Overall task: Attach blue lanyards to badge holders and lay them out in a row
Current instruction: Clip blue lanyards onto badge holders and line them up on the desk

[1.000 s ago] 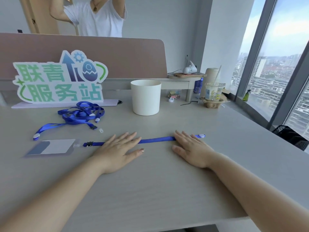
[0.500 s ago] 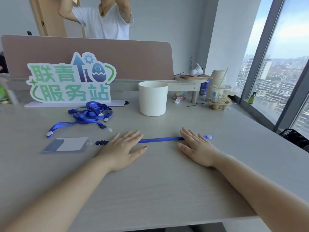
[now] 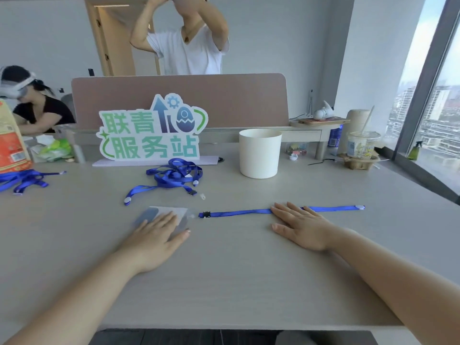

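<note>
Left hand [image 3: 159, 235] flat, fingers spread, pressing badge holder [image 3: 174, 212] on desk [image 3: 236, 282]; right hand [image 3: 300, 225] flat, fingers extended, pinning straightened blue lanyard [image 3: 239, 212]. Black clip [image 3: 206, 214] just beside holder: keep strap taut, holder square, smooth outward. Spare lanyards [image 3: 174, 176] behind

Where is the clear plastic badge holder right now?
The clear plastic badge holder lies flat under the left hand, just left of the straight blue lanyard's black clip.

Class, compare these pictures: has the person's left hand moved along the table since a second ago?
Yes. The left hand has slid to its own left, off the stretched lanyard and onto the badge holder, while the right hand stays on the strap.
</note>
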